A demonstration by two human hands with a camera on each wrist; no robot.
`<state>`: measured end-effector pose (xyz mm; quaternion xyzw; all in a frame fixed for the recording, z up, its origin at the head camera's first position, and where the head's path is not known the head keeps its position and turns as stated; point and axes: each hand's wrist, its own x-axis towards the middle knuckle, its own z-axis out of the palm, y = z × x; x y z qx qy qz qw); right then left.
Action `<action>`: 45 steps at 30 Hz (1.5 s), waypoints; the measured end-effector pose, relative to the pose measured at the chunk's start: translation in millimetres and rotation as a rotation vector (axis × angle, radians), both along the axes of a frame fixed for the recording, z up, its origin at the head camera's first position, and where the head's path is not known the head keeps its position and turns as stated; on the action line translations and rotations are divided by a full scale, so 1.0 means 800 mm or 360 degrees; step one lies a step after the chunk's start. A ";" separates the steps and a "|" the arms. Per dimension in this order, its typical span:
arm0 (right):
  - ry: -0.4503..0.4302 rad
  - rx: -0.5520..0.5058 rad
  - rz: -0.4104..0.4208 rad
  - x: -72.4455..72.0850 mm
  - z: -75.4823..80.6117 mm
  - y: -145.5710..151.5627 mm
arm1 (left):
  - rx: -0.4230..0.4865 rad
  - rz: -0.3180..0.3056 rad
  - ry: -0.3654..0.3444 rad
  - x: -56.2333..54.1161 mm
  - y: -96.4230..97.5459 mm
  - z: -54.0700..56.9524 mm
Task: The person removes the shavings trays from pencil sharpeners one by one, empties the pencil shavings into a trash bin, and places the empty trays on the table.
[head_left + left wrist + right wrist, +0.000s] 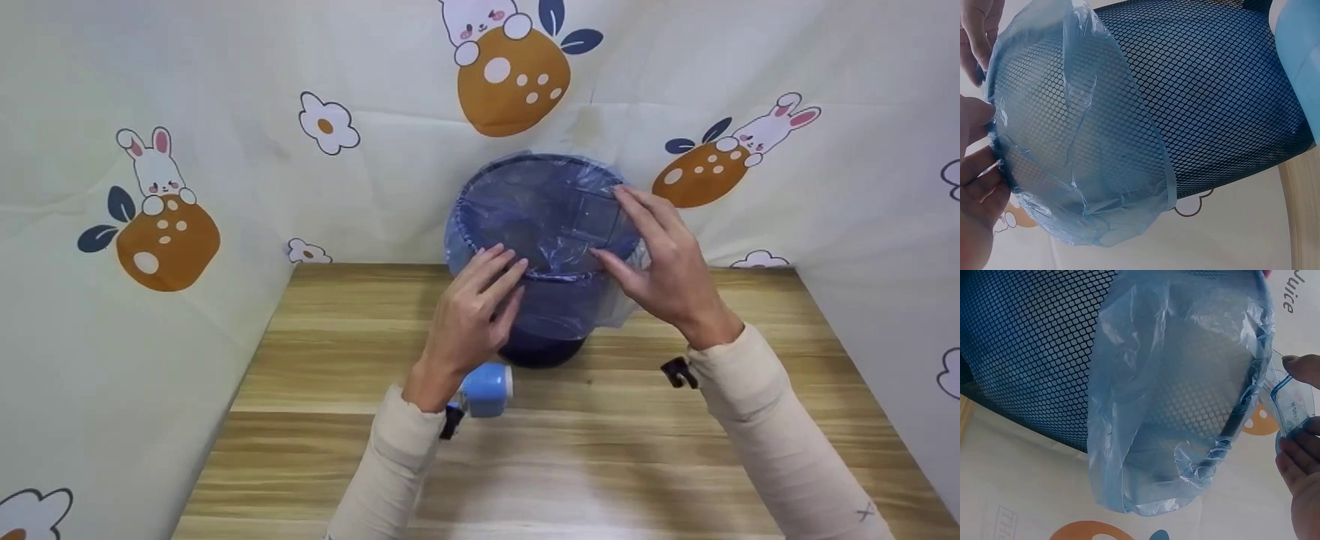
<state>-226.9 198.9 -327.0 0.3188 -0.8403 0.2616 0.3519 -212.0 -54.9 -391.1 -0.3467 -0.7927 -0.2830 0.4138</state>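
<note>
A dark mesh wastebasket (1213, 84) stands upright, lined with a thin blue plastic bag (559, 311) folded down over its rim. My left hand (472, 315) rests its fingertips on the near left side of the bagged rim, the fingers loosely bent. Above the mouth's right side, my right hand (667, 262) holds a clear square plastic box (1297, 405) between thumb and fingers. Small print shows on the box in the right wrist view. The bin's inside is hard to make out through the bag.
A light blue rounded object (486, 390) with a white end sits on the wooden table (337, 450), close to my left wrist and partly hidden by it. A patterned cloth wall (375, 202) rises right behind the bin.
</note>
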 end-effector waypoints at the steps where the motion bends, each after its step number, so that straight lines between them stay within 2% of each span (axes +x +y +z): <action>1: -0.0012 -0.0008 -0.0009 0.001 0.000 0.001 | -0.0001 0.0003 0.0000 0.000 0.000 0.000; 15: -0.0122 -0.0209 -0.0041 0.015 -0.010 0.013 | 0.0030 -0.0017 -0.0004 0.002 -0.001 -0.001; 26: -0.0218 -0.0325 -0.0063 0.033 -0.023 0.026 | 0.0042 -0.0009 0.0066 0.004 -0.005 -0.006; 45: -0.0235 -0.0446 -0.0101 0.060 -0.049 0.051 | 0.0016 0.0037 0.0104 0.011 -0.007 -0.007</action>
